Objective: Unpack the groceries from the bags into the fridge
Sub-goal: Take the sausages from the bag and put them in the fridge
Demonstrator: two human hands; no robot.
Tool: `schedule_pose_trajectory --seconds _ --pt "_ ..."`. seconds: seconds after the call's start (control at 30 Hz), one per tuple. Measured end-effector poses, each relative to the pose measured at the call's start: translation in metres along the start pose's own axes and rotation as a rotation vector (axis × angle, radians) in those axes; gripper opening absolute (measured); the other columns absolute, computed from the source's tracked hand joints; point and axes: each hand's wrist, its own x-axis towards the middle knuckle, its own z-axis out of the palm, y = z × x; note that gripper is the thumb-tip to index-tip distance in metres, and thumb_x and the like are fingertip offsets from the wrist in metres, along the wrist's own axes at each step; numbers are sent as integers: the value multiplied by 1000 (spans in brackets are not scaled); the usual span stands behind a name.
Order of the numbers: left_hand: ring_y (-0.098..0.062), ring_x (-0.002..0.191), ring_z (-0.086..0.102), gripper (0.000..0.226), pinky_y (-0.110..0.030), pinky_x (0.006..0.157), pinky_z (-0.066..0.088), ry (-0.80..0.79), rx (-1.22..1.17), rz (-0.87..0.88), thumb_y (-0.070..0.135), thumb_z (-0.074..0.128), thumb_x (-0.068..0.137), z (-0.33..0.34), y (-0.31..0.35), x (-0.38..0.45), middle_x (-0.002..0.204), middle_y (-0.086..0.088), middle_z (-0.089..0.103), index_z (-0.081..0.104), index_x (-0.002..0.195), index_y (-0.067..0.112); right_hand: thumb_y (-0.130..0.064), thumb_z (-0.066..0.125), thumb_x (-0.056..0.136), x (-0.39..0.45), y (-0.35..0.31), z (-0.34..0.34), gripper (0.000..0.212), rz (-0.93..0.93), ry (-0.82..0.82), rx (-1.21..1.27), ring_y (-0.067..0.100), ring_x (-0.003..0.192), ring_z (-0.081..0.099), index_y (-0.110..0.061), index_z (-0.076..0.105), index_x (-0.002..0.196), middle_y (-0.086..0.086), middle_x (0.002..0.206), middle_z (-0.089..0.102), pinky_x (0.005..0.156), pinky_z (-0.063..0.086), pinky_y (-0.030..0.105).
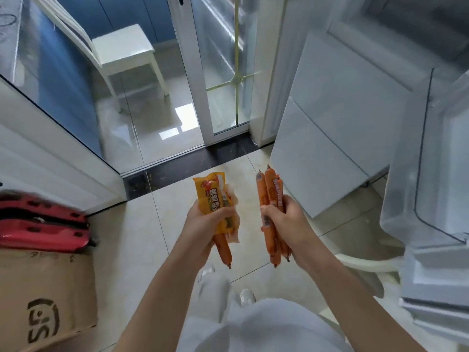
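While both hands grip sausages, left hand (pixel 203 219) with wrapper (pixel 212 196), right hand (pixel 281 219) nears fridge door (pixel 431 174).

You are standing on a pale glossy tiled floor (pixel 142 224), with a dark stone threshold strip (pixel 193 161) ahead of you. Beyond it, a white-framed glass sliding door (pixel 223 72) crossed by thin brass lines opens onto a shiny floor catching bright window reflections. There you see a white chair (pixel 121 52) against a blue wall (pixel 127 11). At your left sits a cardboard box (pixel 48 301) under a red case (pixel 43 224)
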Motion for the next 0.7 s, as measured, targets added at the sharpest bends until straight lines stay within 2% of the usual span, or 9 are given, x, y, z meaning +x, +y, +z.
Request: schedule_pose_trajectory --seconds 0.13,0.23,0.27,0.4,0.57,0.7 --pt "-19 75 70 23 -29 57 57 -65 20 -40 4 69 85 2 32 54 92 -7 70 62 101 19 -19 57 90 45 -23 5 6 39 71 66 18 70 64 -18 55 96 6 80 60 68 57 30" --pt "-25 86 70 35 -38 72 60 -145 126 -38 4 71 83 8 61 101 98 -9 70 60 115 14 -19 58 89 83 -44 10 7 55 131 113 16 65 63 -17 56 95 5 77 61 64 55 29" --pt "-24 87 70 35 -37 74 59 -179 164 -29 5 72 83 12 72 117 97 -7 70 60 114 16 -20 58 89 95 -52 12 7 62 157 126 15 65 63 -17 56 95 4 76 61 63 53 27" --pt "-13 76 69 26 -26 63 54 -308 230 20 4 70 84 35 126 176 83 3 70 60 96 26 -21 59 88 142 -90 15 9 67 298 211 11 62 62 -17 56 96 2 72 59 63 51 25" --pt "-24 89 70 36 -41 80 58 -480 321 94 9 74 82 81 193 235 96 -5 71 58 113 19 -21 59 89 184 -142 -1 6 5 528 287 8 61 65 -16 57 93 -1 69 60 58 46 20" --pt "-26 72 68 23 -38 64 58 -679 317 147 1 68 85 137 236 259 83 -11 70 63 105 12 -19 58 89 206 -177 -30 6 -59 656 337 12 65 67 -15 58 94 3 73 63 61 48 22"
